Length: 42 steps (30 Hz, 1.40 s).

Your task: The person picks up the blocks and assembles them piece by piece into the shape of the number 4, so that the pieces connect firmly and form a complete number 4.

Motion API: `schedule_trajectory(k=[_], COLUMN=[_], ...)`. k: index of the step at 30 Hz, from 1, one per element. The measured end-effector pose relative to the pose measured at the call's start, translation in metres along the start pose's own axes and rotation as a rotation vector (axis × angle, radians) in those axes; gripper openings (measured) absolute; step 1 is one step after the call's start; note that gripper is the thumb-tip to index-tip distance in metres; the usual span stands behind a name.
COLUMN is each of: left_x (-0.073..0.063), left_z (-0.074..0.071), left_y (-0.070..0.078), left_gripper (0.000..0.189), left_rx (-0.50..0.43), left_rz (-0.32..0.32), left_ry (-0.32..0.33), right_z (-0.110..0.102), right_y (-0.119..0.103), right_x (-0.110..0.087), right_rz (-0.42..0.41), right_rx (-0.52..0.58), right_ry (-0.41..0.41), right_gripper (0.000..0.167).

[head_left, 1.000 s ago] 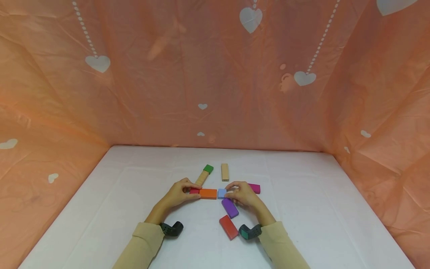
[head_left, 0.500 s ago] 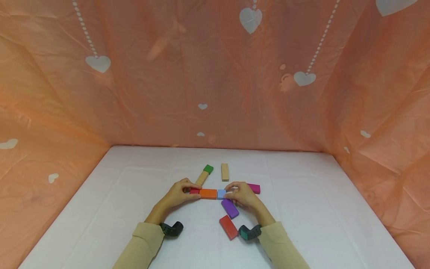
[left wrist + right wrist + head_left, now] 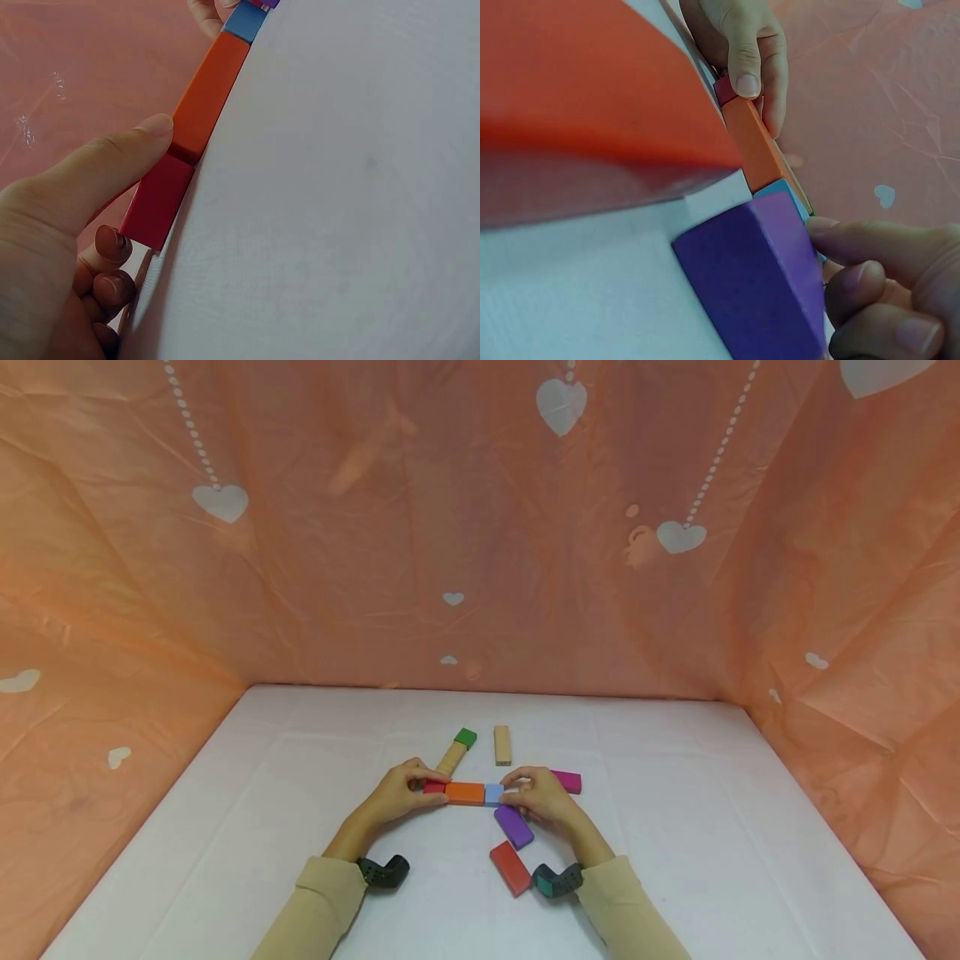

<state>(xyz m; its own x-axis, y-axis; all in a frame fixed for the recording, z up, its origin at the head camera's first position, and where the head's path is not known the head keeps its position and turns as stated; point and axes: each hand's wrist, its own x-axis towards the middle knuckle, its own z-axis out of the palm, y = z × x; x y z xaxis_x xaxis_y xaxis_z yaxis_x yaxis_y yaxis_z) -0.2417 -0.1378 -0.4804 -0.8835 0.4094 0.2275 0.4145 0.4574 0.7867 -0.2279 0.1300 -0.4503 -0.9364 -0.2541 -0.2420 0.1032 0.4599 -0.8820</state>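
Nearest the near edge of the white surface [image 3: 442, 910], a light red block [image 3: 511, 868], then a purple block [image 3: 513, 827], are laid before the right hand [image 3: 547, 795]. Between the hands a row is formed: a crimson block [image 3: 159, 198] is pinched by the left hand [image 3: 393, 793] at its seam with an orange block [image 3: 465, 793], whose other end is met by a blue block [image 3: 492, 793] pinched by the right. Toward the far edge, two plain wooden blocks [image 3: 502, 745] and a green block [image 3: 466, 738] are set.
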Motion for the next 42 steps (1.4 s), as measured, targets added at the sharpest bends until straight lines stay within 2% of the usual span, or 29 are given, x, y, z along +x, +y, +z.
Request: schedule_trajectory(k=[2, 7, 10, 24, 31, 42], left_x=[0.000, 0.001, 0.001, 0.001, 0.001, 0.001], left_z=[0.000, -0.001, -0.002, -0.002, -0.002, -0.002], left_y=[0.001, 0.003, 0.002, 0.004, 0.005, 0.005], left_gripper=[0.030, 0.030, 0.029, 0.029, 0.029, 0.029], left_rx=[-0.006, -0.006, 0.007, 0.007, 0.004, 0.005], left_rz=[-0.006, -0.090, -0.106, -0.107, -0.106, -0.105], left_ry=[-0.004, -0.031, -0.036, -0.033, -0.036, -0.034], right_z=[0.000, 0.001, 0.002, 0.001, -0.002, -0.014], right_y=[0.000, 0.000, 0.000, -0.001, 0.000, 0.003], right_x=[0.000, -0.001, -0.001, 0.000, -0.002, -0.003], right_rz=[-0.005, -0.009, -0.006, -0.006, 0.025, -0.016], right_rx=[-0.001, 0.011, 0.015, 0.014, 0.075, 0.020], right_ry=[0.003, -0.001, -0.004, 0.004, 0.001, 0.008], right_gripper=[0.026, 0.026, 0.026, 0.028, 0.032, 0.032])
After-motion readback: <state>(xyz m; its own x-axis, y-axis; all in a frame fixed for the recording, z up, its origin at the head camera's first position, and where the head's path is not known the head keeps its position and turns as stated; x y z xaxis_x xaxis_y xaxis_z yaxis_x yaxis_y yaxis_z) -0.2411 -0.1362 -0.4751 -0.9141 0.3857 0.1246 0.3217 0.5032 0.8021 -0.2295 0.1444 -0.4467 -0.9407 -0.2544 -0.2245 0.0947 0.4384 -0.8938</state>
